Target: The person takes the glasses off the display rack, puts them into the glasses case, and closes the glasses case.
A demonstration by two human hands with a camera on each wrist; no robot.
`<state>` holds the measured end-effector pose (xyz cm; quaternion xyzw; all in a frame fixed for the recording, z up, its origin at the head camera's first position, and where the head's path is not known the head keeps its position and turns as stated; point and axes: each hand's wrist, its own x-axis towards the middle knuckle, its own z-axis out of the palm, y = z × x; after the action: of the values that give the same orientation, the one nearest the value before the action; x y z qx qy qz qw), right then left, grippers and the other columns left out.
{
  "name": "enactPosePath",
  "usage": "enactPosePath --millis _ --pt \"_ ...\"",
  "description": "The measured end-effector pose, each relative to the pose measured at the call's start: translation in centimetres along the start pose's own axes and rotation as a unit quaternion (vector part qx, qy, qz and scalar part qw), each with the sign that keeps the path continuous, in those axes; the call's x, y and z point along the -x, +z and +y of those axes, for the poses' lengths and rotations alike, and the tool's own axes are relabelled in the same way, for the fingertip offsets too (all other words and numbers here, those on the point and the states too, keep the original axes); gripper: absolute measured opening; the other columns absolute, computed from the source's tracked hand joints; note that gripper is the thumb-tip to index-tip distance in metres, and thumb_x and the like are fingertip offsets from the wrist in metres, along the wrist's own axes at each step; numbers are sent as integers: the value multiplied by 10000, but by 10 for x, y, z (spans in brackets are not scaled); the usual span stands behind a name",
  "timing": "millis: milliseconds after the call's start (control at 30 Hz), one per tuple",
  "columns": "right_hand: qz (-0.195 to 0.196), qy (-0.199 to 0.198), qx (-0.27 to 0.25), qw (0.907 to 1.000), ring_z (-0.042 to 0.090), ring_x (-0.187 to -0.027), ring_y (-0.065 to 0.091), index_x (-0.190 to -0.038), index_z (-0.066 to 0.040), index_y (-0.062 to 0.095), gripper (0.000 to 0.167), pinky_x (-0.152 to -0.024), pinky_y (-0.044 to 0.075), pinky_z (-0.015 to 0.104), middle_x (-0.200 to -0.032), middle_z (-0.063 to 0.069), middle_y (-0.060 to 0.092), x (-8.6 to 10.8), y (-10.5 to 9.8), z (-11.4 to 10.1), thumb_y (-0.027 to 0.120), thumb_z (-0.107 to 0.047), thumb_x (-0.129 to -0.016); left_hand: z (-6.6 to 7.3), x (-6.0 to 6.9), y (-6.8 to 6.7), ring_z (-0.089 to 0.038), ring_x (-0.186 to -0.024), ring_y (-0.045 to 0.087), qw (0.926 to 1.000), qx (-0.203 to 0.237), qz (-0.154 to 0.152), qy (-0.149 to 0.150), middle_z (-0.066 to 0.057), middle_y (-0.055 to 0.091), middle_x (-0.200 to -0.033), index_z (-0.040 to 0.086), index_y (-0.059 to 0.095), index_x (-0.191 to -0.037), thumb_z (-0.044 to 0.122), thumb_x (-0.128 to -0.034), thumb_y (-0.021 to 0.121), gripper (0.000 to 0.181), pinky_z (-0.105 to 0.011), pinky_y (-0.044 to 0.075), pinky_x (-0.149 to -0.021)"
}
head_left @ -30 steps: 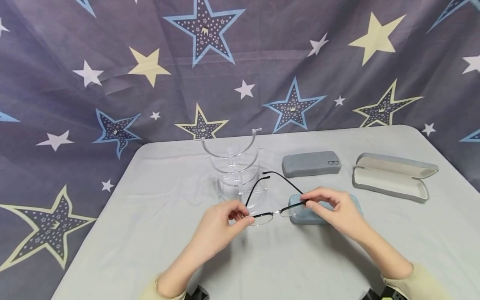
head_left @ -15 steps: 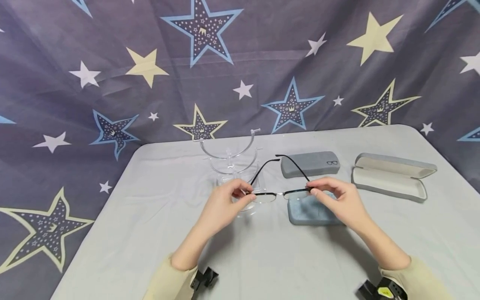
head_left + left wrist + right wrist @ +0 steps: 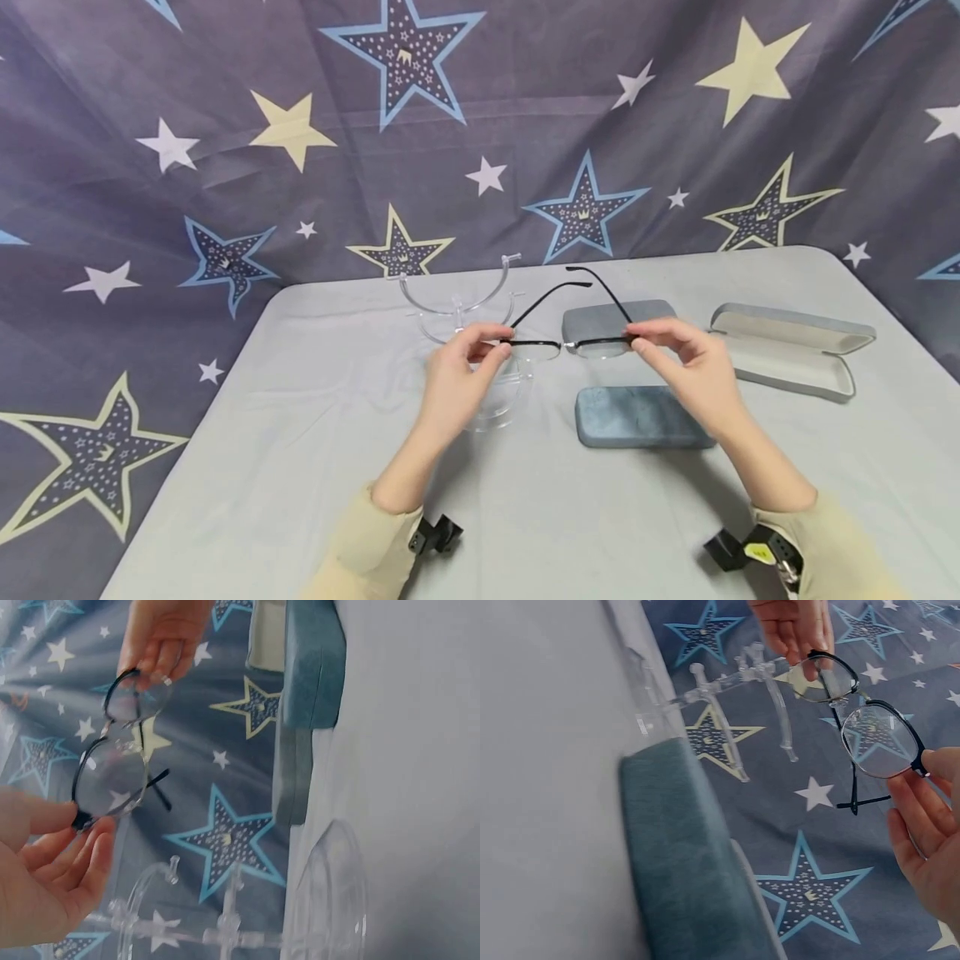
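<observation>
A pair of black half-rim eyeglasses [image 3: 558,347] hangs in the air above the table, temples spread and pointing away from me. My left hand [image 3: 463,375] pinches the left end of the frame between thumb and fingers; my right hand [image 3: 693,367] pinches the right end the same way. Both clear lenses show in the left wrist view, where the eyeglasses [image 3: 112,776] stretch between the two hands. Behind my left hand stands a clear plastic glasses stand [image 3: 453,310] with curved arms, partly hidden by that hand.
A closed blue-teal glasses case [image 3: 637,418] lies below my right hand. Behind the eyeglasses sits a closed grey case [image 3: 600,321], partly covered. At right a grey case [image 3: 795,354] stands open, showing its pale lining. A star-patterned curtain [image 3: 480,225] hangs behind the table [image 3: 285,483].
Both hands have lifted the eyeglasses up and away from me, slightly to the right. The blue-teal case is now less covered, while the grey case at the back is more hidden.
</observation>
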<state>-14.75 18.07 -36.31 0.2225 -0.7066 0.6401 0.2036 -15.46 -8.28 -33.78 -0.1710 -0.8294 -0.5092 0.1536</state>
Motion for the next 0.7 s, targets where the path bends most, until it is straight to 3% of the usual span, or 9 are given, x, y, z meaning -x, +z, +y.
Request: enactPosePath --millis 300,500,700 --pt "186 -73 -249 9995 64 -814 621 -1011 111 613 200 -783 451 157 -927 -44 692 -7 -3 1 609 51 -821 6 -3 14 -158 -772 672 9967 426 691 2 -68 695 -980 59 663 -1062 102 -830 651 235 -242 528 -725" --pt "439 -199 -423 9979 79 -831 650 -1122 124 550 325 -840 458 180 -896 -28 700 -10 -10 1 559 158 -799 9 -10 24 -75 -845 663 9955 521 751 -246 -3 696 -989 137 673 -1069 195 -827 669 249 -207 514 -732" --pt "499 -237 -874 9946 99 -846 661 -1086 138 582 283 -780 498 174 -934 23 698 -12 -17 -2 545 163 -806 17 -19 30 -71 -837 663 9937 748 774 -310 -5 703 -959 154 696 -1035 204 -820 676 222 -230 518 -728"
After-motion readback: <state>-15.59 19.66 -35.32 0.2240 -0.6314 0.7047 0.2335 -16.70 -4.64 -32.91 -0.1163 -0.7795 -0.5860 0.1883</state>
